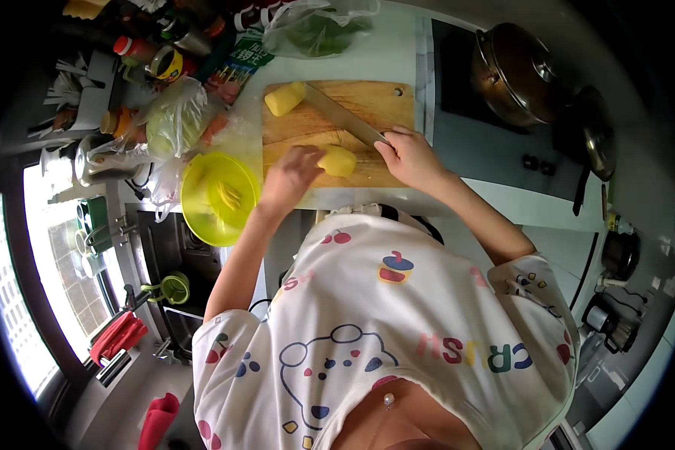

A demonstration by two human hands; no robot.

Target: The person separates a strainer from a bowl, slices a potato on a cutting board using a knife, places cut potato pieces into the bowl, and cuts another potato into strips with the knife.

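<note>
In my right hand (412,159) is the handle of a kitchen knife (343,112), fingers wrapped round it. Its broad blade slants to the upper left over the wooden cutting board (382,99), with the tip beside a peeled potato piece (283,100). Near the board's front edge lies another peeled potato piece (338,160), and my left hand (292,176) has its curled, slightly blurred fingers at that piece's left end. A yellow-green bowl (202,223) with pale yellow cut pieces (228,195) stands left of the board.
Bagged cabbage (174,124) and condiment bottles (133,49) crowd the left back. A bag of greens (322,34) lies behind the board. On the right are a lidded pot (514,79) and a dark stovetop (472,150). The sink (165,247) is at left.
</note>
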